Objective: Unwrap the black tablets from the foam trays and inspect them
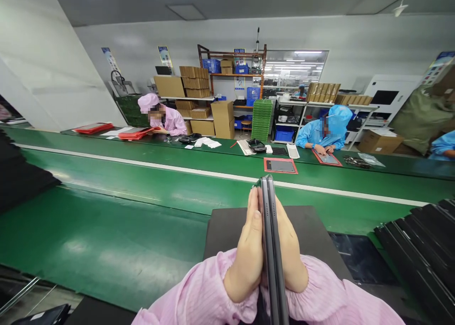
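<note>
A thin dark tablet in its case [272, 239] stands on edge in front of me, seen edge-on. My left hand [249, 251] presses flat against its left face, fingers straight and together. My right hand [289, 254] presses against its right face the same way. The tablet is clamped between both palms above a dark grey mat [309, 225] on the green bench. Pink sleeves cover both my wrists.
A green conveyor belt [142, 173] runs across. A tablet in a red frame [280, 165] lies on it. Across the belt sit a person in pink [163, 119] and a person in blue [325, 130]. Stacked black trays [423, 249] lie at right. Cartons and shelves stand behind.
</note>
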Demonstrator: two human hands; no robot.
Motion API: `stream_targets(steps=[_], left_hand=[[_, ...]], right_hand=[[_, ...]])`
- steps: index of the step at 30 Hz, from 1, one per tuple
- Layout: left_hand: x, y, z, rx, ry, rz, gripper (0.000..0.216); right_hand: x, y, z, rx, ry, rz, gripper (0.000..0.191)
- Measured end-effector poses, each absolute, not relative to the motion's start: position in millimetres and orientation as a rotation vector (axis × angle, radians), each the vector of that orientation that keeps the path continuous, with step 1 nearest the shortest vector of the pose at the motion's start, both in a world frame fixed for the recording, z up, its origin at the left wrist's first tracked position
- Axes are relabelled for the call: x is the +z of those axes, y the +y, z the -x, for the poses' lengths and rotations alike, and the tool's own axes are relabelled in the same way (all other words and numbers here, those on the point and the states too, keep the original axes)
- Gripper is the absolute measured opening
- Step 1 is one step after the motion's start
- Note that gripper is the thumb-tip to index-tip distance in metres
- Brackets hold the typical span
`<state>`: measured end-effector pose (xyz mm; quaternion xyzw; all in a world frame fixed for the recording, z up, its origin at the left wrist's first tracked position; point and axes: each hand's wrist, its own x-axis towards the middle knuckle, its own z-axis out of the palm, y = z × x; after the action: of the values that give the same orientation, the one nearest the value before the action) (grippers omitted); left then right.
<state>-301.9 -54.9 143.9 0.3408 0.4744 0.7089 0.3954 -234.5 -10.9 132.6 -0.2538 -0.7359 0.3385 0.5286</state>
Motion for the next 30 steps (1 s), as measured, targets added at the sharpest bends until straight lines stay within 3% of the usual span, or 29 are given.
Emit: stream_targets(steps=[14, 30], left_hand=[[134.5, -59.6, 299.2, 1.817, 1.261, -0.888, 0.068], [134.4, -48.8, 304.5, 1.813, 1.318, -0.905, 0.063]], right_hand=[[124.1, -15.4, 234.8, 1.073, -1.609, 0.527, 0.039], [124.6, -3.7, 238.7, 0.929, -1.751, 0.66, 0.042]])
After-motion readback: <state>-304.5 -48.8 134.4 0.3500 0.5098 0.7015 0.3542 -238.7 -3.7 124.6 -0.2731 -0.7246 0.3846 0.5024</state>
